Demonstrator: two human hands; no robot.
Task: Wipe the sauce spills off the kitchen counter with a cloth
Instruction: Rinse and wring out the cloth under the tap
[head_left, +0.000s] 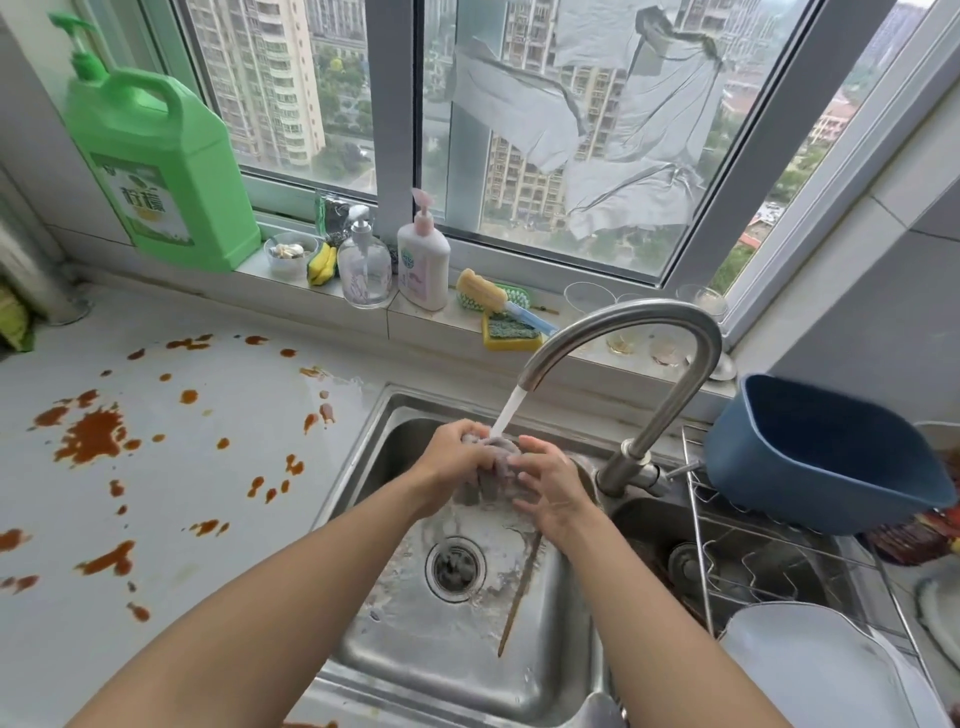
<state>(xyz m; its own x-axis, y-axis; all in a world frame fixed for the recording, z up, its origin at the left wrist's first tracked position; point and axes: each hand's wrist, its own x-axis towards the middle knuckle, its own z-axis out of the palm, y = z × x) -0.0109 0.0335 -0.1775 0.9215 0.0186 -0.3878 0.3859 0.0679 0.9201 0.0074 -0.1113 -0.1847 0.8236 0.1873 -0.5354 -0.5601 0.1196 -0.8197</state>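
Both hands work over the sink (363, 436): the left hand (457, 460) and right hand (550, 483) each close their grip on the bunched grey cloth (496, 457), held under the stream from the faucet (623, 322). To do this well, I judge the cloth should be soaked through, then wrung hard so it wipes without dripping. Wadded up, its long axis runs roughly hand to hand, across the sink. The sauce spills (93, 436) lie untouched across the table (234, 493), toward its left edge.
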